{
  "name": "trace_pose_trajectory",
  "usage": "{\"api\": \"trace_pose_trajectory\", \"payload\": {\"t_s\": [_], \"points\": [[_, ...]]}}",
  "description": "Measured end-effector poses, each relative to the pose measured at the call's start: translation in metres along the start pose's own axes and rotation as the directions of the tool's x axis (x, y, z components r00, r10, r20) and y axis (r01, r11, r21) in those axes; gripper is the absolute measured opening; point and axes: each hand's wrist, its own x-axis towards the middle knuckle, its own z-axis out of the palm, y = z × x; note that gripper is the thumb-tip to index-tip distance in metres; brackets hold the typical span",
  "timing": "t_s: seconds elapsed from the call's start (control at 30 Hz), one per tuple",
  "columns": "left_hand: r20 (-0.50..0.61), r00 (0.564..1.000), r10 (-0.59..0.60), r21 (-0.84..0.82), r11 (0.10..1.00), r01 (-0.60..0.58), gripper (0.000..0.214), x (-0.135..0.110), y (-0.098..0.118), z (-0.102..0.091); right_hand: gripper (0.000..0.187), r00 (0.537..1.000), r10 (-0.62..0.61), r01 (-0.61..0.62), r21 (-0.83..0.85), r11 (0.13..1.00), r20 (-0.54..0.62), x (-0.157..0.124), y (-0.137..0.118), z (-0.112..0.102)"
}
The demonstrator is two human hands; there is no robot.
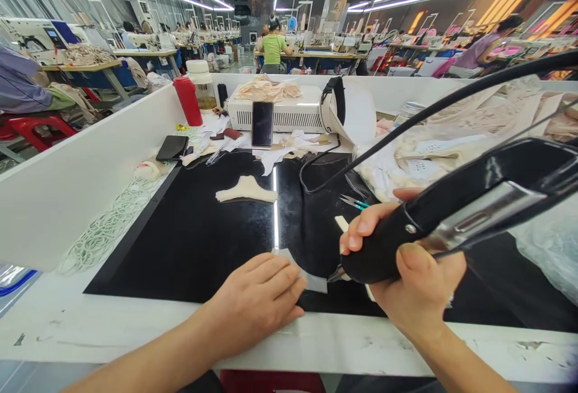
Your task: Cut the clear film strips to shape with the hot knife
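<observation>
My right hand (418,272) is wrapped around a black corded electric cutter (433,224) with a long metal lever. The cutter's small metal tip (336,274) meets the right end of a grey fabric piece (313,281). My left hand (262,293) lies flat over the left part of that fabric, its fingers pressing it to the black mat (203,248) and hiding some of it. Under and beside the cutter is a cream strip (342,223), partly covered by my right hand. Farther back on the mat rests a cream curved fabric piece (246,189).
Small teal-handled snips (354,202) lie right of the middle. A black cable (379,152) arches over the mat. At the back stand a phone (262,124), a white box (289,110) and a red bottle (188,101). Pale cord (112,224) is heaped left; bagged fabric (419,158) sits right.
</observation>
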Motion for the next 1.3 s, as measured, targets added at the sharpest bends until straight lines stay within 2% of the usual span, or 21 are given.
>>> {"api": "trace_pose_trajectory", "payload": {"t_s": [0.2, 0.43, 0.67, 0.97, 1.13, 1.3], "points": [[0.056, 0.995, 0.087, -0.048, 0.995, -0.084, 0.033, 0.012, 0.010, 0.005, 0.044, 1.000, -0.001, 0.001, 0.009, 1.000, 0.004, 0.000, 0.007, -0.002], [0.058, 0.998, 0.033, -0.072, 0.997, -0.029, 0.038, 0.015, 0.011, 0.017, 0.047, 1.000, 0.000, 0.000, 0.027, 1.000, 0.012, -0.003, 0.010, -0.005], [0.165, 0.986, -0.008, -0.110, 0.994, 0.026, 0.047, 0.016, 0.012, 0.016, 0.047, 1.000, 0.000, 0.000, 0.050, 0.999, 0.002, -0.002, 0.009, -0.004], [0.216, 0.976, -0.038, -0.127, 0.990, 0.067, 0.047, 0.015, 0.012, 0.016, 0.045, 1.000, -0.016, 0.016, 0.029, 0.999, -0.004, -0.001, 0.009, -0.004], [0.210, 0.977, -0.033, -0.120, 0.991, 0.059, 0.051, 0.013, 0.011, 0.018, 0.043, 0.999, -0.039, 0.039, 0.008, 0.999, -0.019, 0.002, 0.007, -0.002], [0.203, 0.978, -0.041, -0.127, 0.990, 0.067, 0.053, 0.013, 0.013, 0.019, 0.046, 1.000, -0.010, 0.010, 0.021, 1.000, 0.002, 0.000, 0.008, -0.002]]}}
